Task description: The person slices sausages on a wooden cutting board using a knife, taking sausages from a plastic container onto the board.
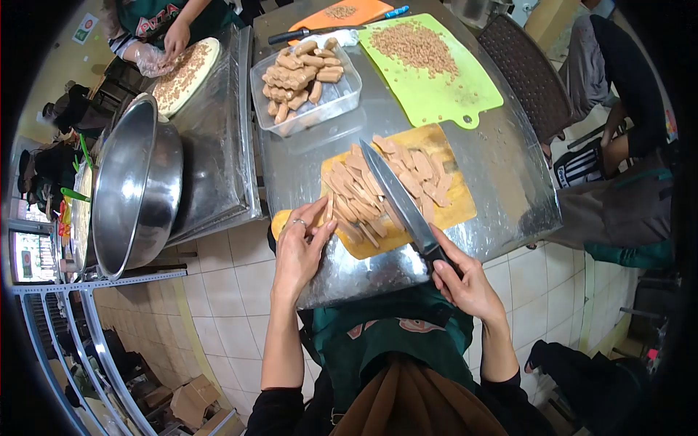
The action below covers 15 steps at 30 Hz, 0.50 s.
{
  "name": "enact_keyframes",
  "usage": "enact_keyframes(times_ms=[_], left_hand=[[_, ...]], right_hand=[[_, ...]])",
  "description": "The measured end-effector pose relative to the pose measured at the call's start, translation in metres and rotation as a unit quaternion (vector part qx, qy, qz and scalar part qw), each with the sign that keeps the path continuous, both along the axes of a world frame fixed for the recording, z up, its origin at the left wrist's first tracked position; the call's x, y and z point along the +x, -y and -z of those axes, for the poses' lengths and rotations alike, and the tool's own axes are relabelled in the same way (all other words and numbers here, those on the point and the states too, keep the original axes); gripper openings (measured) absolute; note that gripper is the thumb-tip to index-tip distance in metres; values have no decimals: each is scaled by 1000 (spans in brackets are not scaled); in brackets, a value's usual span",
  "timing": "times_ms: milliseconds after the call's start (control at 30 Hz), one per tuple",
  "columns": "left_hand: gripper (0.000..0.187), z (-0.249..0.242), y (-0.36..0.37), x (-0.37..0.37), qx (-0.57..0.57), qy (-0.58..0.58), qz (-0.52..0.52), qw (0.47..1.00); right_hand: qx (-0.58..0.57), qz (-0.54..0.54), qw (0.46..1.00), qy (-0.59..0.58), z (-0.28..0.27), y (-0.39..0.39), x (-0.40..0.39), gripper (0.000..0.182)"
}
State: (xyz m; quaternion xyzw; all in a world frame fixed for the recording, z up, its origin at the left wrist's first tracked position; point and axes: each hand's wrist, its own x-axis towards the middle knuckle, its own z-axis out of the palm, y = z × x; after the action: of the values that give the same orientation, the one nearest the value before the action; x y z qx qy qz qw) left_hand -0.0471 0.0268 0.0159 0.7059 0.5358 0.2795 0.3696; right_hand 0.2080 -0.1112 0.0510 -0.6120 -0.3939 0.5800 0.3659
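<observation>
My right hand (pixel 465 283) is closed round the dark handle of a large kitchen knife (pixel 398 190). Its blade points up and away, lying over sliced sausages (pixel 354 190) on a yellow cutting board (pixel 459 190). The slices are long and thin, in a group on each side of the blade. At the board's left edge, my left hand (pixel 298 243) has its thumb and forefinger apart, their tips against the outermost slices. A ring shows on one of its fingers. The fingers' undersides are hidden.
A clear plastic tub (pixel 305 123) holds whole sausages. Chopped pieces (pixel 414 47) cover a green cutting board (pixel 443 105); another knife (pixel 291 35) lies behind. Left are a big steel bowl (pixel 125 192) and a co-worker's hands (pixel 166 52) over topped dough (pixel 190 76). A person sits right.
</observation>
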Motion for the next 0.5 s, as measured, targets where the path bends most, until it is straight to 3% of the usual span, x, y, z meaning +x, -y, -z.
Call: enact_keyframes(times_ms=[67, 267, 400, 500], left_hand=[[34, 3, -10, -8, -6, 62, -9, 998], [25, -30, -97, -2, 146, -27, -50, 988], [25, -25, -183, 30, 195, -144, 8, 970], [27, -22, -224, 67, 160, -304, 40, 938]], right_hand=[[3, -3, 1000, 5, -1, 0, 1, 56], [5, 17, 1000, -21, -7, -5, 4, 57], [24, 41, 999, -20, -11, -8, 9, 56], [35, 76, 996, -8, -15, -5, 16, 57]])
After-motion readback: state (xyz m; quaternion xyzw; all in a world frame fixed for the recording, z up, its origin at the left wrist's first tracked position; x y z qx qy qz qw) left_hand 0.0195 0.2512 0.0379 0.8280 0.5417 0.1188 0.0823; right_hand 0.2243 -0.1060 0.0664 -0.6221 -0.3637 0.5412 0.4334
